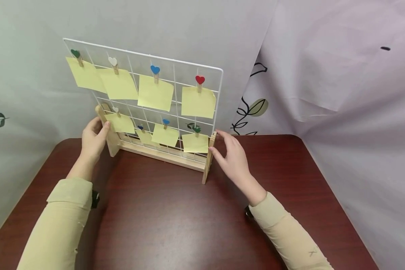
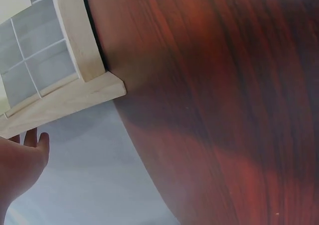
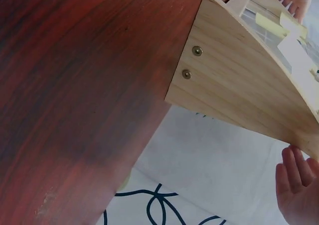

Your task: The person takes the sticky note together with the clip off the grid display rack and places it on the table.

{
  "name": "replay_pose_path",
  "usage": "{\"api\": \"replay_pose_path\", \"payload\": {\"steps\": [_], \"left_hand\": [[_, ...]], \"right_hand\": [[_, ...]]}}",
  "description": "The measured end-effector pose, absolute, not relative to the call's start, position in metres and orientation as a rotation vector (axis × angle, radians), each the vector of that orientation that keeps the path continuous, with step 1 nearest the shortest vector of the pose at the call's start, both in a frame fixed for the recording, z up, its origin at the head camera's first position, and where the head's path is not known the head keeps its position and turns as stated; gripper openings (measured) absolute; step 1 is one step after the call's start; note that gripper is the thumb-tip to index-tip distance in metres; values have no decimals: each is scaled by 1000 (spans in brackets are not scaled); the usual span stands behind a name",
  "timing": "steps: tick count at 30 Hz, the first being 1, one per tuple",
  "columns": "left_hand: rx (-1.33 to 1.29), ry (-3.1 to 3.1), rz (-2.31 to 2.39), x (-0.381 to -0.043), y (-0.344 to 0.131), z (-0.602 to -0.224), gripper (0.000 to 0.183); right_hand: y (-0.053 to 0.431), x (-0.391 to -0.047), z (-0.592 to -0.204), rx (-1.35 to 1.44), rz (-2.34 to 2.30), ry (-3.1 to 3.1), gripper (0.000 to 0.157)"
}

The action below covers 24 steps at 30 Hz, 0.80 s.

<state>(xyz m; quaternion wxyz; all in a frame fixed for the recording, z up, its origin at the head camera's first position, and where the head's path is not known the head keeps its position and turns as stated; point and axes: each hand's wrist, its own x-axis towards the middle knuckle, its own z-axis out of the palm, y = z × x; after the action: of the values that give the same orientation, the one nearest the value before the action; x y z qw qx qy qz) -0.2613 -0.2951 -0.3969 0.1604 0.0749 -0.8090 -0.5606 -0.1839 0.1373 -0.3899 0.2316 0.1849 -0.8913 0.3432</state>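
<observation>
2 pale sleeves (image 1: 59, 225) were over the shiny red-brown table (image 1: 162, 228). The left hand (image 1: 94, 140) gripped the left side of the wooden stand (image 1: 162, 156). The right hand (image 1: 234, 159) pinched its right side with thumb and fingers. The stand was near the table's back edge. On its white wire grid (image 1: 128, 51), 8 heart clips (image 1: 200, 79) held 8 yellow notes (image 1: 155, 93). Behind hung a pale cloth (image 1: 324, 71) with leaves.

The table (image 1: 145, 195), dark red-brown wood grain, occupies the lower frame; soft glare (image 1: 175, 230) shows at lower centre. A pale, creased backdrop (image 1: 324, 75) spans the upper frame, with leaf prints (image 1: 258, 107) at far left and right of centre.
</observation>
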Motion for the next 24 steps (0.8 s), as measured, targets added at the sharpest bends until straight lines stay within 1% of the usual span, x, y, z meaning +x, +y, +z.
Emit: {"api": "replay_pose_path", "payload": {"steps": [10,15,19,24], "left_hand": [[222,-2313,-1635,-272,-310,-397,52],[190,-2398,-1587,-274,-319,-399,55],[103,-2428,-1587,-274,-328,-400,58],[-97,-2412,-1665,-277,-338,-403,56]], "right_hand": [[127,-182,-387,504,850,-2464,54],[127,-181,-389,472,845,-2472,55],[127,-180,-389,460,866,-2469,54],[131,-178,-388,419,884,-2498,55]]}}
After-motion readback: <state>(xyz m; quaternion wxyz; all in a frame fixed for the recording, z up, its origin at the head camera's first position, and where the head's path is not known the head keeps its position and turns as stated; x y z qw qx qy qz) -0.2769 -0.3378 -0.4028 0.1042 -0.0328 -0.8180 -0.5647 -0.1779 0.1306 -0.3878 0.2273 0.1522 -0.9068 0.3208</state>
